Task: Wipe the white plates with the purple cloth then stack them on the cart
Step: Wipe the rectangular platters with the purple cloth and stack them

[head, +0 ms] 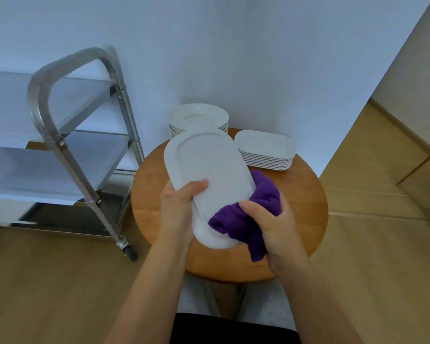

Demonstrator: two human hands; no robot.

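A long oval white plate (206, 167) is held tilted above the round wooden table (305, 214), its underside toward me. My left hand (178, 207) grips its near left edge, thumb on top. My right hand (271, 224) grips the bunched purple cloth (246, 219), which is pressed against the plate's near right edge. A stack of round white plates (197, 117) stands at the table's back. A stack of rectangular white plates (266, 150) stands to its right. The steel cart (67, 135) is on the left, its visible shelves bare.
The cart's tubular handle (47, 78) and a caster (129, 252) are close to the table's left side. White walls enclose the corner behind the table. Wooden floor spreads to the right and in front.
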